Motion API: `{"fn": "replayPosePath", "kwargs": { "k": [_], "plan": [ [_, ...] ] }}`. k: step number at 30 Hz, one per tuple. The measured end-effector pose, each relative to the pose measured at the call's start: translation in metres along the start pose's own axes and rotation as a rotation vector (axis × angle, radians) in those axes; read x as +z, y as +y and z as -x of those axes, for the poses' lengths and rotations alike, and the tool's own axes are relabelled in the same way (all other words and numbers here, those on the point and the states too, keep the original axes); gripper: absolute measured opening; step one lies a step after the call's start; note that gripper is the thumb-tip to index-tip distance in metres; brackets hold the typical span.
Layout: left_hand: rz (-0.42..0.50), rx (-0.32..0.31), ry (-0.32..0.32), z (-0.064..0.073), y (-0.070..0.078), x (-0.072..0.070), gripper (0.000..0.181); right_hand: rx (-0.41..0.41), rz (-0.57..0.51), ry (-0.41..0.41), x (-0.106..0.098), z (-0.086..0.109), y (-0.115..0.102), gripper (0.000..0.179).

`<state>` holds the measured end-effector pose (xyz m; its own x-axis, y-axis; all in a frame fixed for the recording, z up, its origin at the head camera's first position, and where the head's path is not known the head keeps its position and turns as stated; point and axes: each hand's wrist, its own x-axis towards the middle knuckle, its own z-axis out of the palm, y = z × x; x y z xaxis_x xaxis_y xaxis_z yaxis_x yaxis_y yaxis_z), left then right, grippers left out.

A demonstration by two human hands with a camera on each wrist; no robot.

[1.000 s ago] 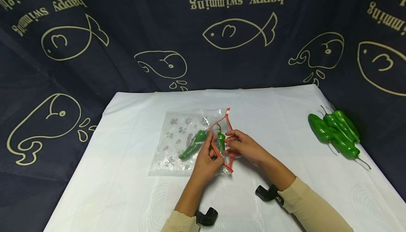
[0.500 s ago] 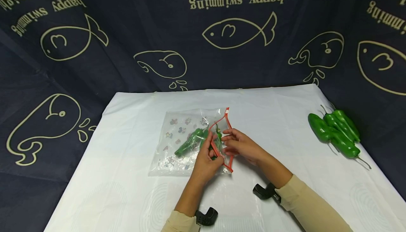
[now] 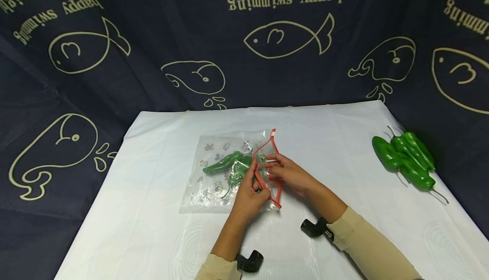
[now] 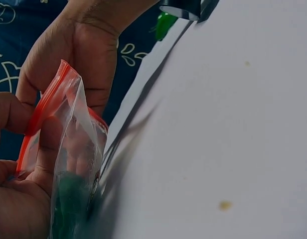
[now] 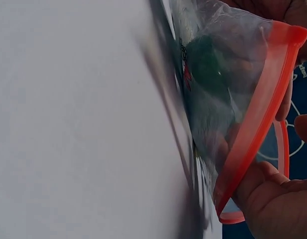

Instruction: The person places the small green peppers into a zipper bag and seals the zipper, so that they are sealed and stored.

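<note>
A clear zip bag (image 3: 192,197) with a red zip edge and small printed figures lies on the white table, its mouth toward the right. Through the plastic show green peppers, one long pepper (image 3: 221,164) pointing left and another pepper (image 3: 238,171) beside it nearer the mouth. My left hand (image 3: 248,197) pinches the red edge between thumb and fingers, holding the mouth apart. The right hand (image 3: 292,176) is at the mouth with its fingers reaching inside, fairly straight; in the right wrist view the fingers (image 5: 250,184) pass behind the red band. Their tips are partly hidden by the plastic.
Several green peppers (image 3: 408,161) lie in a pile at the table's right edge. A dark cloth (image 3: 229,89) with fish and whale drawings hangs behind and around the white-covered table (image 3: 153,152).
Inside the bag, the long pepper has shifted left and swung flatter. The other pepper has gone from the mouth deeper to the left. My right hand has moved slightly left; the left hand stays put.
</note>
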<state>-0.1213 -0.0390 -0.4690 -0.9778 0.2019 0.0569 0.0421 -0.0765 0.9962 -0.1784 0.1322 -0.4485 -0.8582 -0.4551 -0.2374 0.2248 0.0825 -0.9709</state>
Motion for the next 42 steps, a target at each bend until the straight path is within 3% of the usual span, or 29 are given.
{"fn": "replayPosePath", "kwargs": {
  "k": [12,20,31,42],
  "plan": [
    [0.006,0.007,0.022,0.000,-0.003,0.000,0.095,-0.043,-0.010,0.000,-0.010,0.005,-0.004,0.059],
    [-0.003,-0.021,0.036,0.001,-0.003,0.001,0.096,-0.059,0.009,-0.003,-0.022,0.015,-0.011,0.055],
    [-0.014,-0.039,0.067,-0.001,-0.005,0.002,0.093,-0.095,0.087,0.033,-0.044,0.023,-0.016,0.051],
    [0.059,-0.072,0.076,-0.001,-0.004,0.003,0.093,-0.089,0.173,0.089,-0.081,0.032,-0.011,0.052]
  ]
}}
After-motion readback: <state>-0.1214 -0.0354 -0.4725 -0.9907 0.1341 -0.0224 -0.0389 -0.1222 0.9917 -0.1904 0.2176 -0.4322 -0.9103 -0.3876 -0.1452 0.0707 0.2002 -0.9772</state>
